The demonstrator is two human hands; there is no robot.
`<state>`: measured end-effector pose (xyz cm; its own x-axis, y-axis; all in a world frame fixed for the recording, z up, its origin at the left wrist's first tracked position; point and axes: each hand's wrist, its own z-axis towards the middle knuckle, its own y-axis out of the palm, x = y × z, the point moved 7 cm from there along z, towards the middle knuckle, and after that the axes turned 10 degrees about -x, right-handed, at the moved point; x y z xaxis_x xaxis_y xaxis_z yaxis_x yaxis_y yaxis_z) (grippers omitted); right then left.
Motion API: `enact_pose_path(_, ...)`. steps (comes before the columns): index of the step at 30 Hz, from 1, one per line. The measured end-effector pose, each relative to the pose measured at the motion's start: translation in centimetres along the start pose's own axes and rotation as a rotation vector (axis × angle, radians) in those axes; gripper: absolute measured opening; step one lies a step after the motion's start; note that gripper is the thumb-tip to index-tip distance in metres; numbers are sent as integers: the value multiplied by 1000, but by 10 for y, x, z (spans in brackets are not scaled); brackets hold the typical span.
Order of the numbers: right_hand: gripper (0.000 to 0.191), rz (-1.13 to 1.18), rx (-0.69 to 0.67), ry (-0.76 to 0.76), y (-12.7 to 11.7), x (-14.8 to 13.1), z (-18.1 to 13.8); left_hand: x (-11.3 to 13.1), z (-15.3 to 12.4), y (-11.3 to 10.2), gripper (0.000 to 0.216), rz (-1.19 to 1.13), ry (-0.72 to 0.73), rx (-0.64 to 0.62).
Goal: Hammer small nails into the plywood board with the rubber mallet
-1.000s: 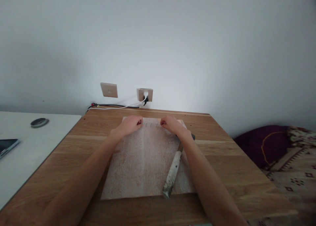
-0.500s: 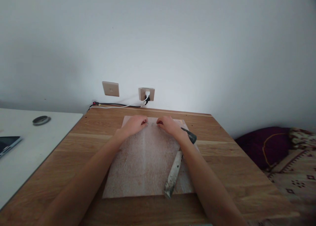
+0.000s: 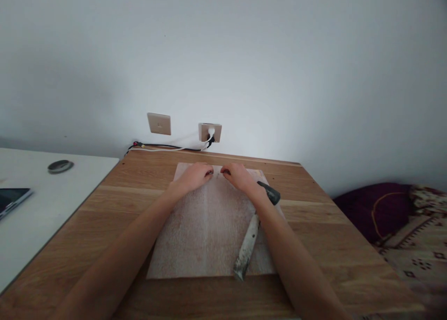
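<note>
A flat, pale, worn board lies on the wooden table. Over its far part, my left hand and my right hand face each other with a small gap between them. The fingers of both are curled, thumb toward fingertips; whatever they pinch is too small to make out. Tiny dark specks show on the board near the fingertips. A hammer with a whitish, worn handle and a dark head rests slantwise on the board's right side. My right forearm crosses over it and hides its middle.
Behind the wooden table, a wall socket holds plugs, and cables run along the table's back edge. At left, a white table carries a grey ring and a dark-screened device. A purple cushion lies at right.
My left hand has shifted slightly right, narrowing the gap to my right hand, which stays nearly in place. The camera view has moved a little. The hammer and board lie as before.
</note>
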<state>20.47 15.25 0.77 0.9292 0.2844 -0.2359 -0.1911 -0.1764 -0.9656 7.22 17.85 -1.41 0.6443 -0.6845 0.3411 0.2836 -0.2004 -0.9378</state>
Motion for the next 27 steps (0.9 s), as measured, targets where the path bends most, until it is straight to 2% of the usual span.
enact_pose_path(10,22,16,-4,2,8,-12,5,-1,-1,-1,16,-103,-49,9)
enact_pose_path(19,28,24,10,-35,8,-10,6,-5,-1,0,16,-105,-104,10)
enact_pose_path(27,24,40,73,-10,-8,-4,-2,6,-2,6,18,95,-94,-63)
